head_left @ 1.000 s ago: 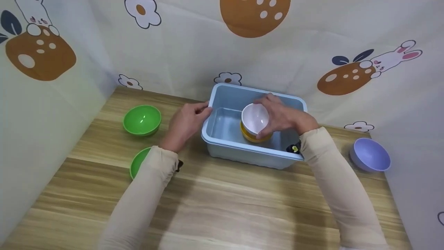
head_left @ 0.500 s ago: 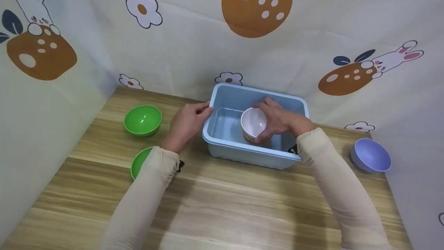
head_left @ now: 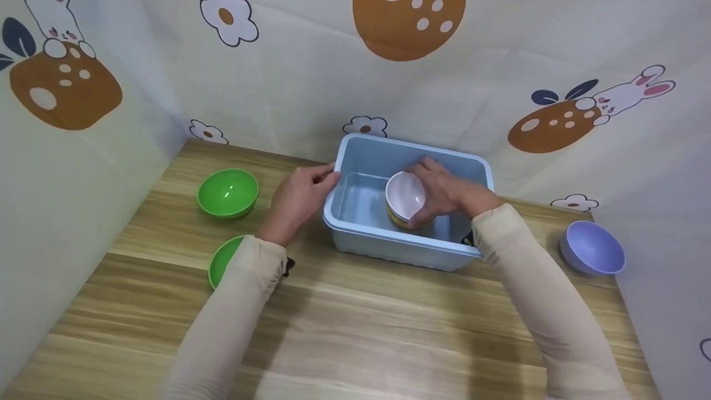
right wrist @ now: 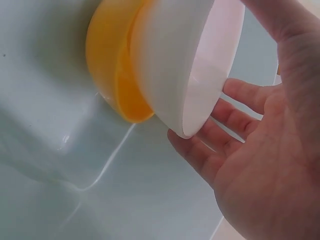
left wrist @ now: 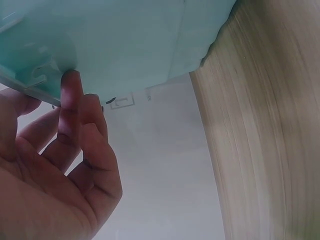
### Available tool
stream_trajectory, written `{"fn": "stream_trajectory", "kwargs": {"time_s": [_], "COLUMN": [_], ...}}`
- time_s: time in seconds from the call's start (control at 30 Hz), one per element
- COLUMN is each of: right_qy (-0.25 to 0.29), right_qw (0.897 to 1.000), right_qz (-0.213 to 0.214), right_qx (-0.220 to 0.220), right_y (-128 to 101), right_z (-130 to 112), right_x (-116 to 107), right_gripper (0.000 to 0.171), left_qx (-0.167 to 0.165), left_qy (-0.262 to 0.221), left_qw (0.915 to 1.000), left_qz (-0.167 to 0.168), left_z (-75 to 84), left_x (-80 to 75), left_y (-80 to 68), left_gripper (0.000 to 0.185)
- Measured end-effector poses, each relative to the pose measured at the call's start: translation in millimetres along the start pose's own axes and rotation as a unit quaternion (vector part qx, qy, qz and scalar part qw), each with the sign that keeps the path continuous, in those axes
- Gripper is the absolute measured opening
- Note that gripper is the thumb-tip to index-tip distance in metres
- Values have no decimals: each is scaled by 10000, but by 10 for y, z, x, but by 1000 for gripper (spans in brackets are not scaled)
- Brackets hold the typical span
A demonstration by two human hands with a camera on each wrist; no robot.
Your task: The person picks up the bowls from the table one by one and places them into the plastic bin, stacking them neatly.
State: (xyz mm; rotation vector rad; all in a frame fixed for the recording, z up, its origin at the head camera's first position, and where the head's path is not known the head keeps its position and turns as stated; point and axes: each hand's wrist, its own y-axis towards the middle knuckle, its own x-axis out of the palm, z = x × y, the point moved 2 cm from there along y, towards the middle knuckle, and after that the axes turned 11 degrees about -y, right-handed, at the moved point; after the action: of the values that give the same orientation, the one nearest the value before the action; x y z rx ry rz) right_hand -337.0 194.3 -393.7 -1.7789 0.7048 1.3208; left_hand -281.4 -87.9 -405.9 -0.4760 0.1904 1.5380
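In the head view a light blue plastic bin (head_left: pixel 400 236) stands on the wooden table near the back wall. My left hand (head_left: pixel 303 191) pinches its left rim between thumb and fingers, and the left wrist view shows fingers under the rim against the outer wall. Inside the bin, my right hand (head_left: pixel 441 191) holds a white bowl (head_left: pixel 404 195) by its right side. The right wrist view shows that white bowl sitting tilted partway into a yellow bowl (right wrist: pixel 107 55), with fingertips along the white rim. The yellow bowl rests on the bin floor, mostly hidden from above.
Left of the bin sits a green bowl (head_left: pixel 228 193); a second green bowl (head_left: pixel 222 261) is partly covered by the left sleeve. Far right, a purple bowl (head_left: pixel 593 248) stands by the side wall. Patterned cloth walls (head_left: pixel 294 83) enclose the table on three sides.
The right hand has lowered the white bowl slightly, into the yellow bowl, which now shows less from above. The left hand has stayed at the bin's rim.
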Motion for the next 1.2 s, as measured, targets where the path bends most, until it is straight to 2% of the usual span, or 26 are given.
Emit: {"fn": "stream_trajectory", "kwargs": {"time_s": [0.27, 0.43, 0.77, 1.03, 1.2], "right_qy": [-50, 9, -183, -252, -122], "right_qw": [9999, 10000, 9998, 9992, 9984], "right_qz": [93, -25, -103, -156, -3], "right_qx": [-126, -20, -68, -254, -558], "right_y": [22, 36, 40, 46, 42], "right_z": [6, 2, 6, 2, 14], "right_x": [28, 42, 50, 53, 71], "right_gripper": [105, 104, 107, 108, 106], "left_qx": [297, 116, 55, 33, 194], "left_qy": [79, -16, 40, -19, -55], "left_qw": [9995, 9999, 10000, 10000, 9998], "left_qz": [54, 11, 9, 9, 43], "left_z": [-10, -7, 13, 12, -2], "left_x": [-7, -6, -14, -8, -8], "left_y": [-1, -2, -19, -21, -15], "left_gripper": [46, 46, 46, 47, 44]}}
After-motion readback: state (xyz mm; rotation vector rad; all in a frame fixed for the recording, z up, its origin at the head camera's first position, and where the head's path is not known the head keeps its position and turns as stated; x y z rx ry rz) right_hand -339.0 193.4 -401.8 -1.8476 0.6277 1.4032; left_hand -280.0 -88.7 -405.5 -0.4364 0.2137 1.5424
